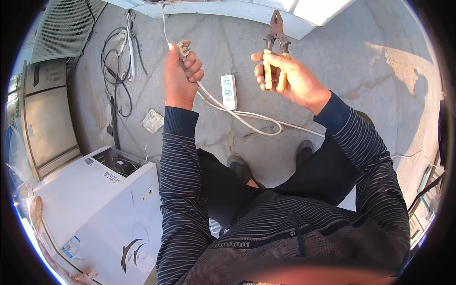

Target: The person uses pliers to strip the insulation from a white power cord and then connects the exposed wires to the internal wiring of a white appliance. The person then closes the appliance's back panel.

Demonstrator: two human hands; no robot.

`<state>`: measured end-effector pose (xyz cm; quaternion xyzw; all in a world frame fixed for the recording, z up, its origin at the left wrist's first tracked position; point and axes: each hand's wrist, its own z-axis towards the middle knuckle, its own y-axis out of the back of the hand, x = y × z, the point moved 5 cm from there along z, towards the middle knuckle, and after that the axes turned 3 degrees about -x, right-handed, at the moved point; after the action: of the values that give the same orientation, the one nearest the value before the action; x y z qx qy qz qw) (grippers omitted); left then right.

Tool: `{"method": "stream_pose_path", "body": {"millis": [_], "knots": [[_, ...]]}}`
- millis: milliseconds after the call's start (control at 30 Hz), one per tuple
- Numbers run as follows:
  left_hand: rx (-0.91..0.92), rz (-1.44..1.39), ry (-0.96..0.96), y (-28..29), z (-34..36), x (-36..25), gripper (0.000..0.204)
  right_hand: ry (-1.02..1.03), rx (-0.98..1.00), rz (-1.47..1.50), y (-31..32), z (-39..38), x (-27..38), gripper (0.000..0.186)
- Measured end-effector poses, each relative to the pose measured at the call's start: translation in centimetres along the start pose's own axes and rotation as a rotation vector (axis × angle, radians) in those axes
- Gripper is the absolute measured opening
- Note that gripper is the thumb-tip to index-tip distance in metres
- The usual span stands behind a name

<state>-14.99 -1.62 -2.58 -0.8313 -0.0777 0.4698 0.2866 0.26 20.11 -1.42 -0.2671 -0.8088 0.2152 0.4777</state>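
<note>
My left hand (182, 76) is closed around a pale electrical plug (183, 50), whose end shows above the curled fingers. A thin white cord (164, 23) runs from near that hand up to the white appliance at the top. Below the same hand, a white cable (237, 118) loops over the floor. My right hand (294, 78) grips combination pliers (276, 35) by their yellow and black handles, jaws pointing away from me. Between the two hands, a white power strip (228, 92) with blue-green socket faces lies on the concrete.
A large white appliance (266, 14) stands along the far side. Tangled black cable (114, 71) and a crumpled wrapper (152, 121) lie on the left floor. A white appliance with an opened top compartment (109, 199) stands at the near left, below a metal cabinet (50, 118).
</note>
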Motion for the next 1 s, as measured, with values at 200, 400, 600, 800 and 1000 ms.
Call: {"method": "stream_pose_path", "body": {"millis": [200, 400, 600, 800, 1000], "knots": [[0.092, 0.074, 0.093, -1.3, 0.0, 2.2, 0.046, -0.025, -0.093, -0.458, 0.8, 2.3, -2.0, 0.038], [0.161, 0.049, 0.106, -2.2, 0.2, 3.0, 0.048, -0.038, -0.039, -0.774, 1.1, 2.5, -3.1, 0.034], [0.094, 0.368, -0.049, -2.5, 0.0, 2.7, 0.048, 0.329, -0.213, -1.280, -0.7, 1.2, -0.5, 0.025], [0.042, 0.496, -0.135, -2.7, -0.5, 2.6, 0.044, 0.503, -0.314, -1.561, -1.4, 0.5, 0.4, 0.030], [-0.015, 0.596, -0.197, -2.2, -0.3, 2.5, 0.042, 0.633, -0.368, -1.654, -1.6, 0.1, 1.0, 0.029]]}}
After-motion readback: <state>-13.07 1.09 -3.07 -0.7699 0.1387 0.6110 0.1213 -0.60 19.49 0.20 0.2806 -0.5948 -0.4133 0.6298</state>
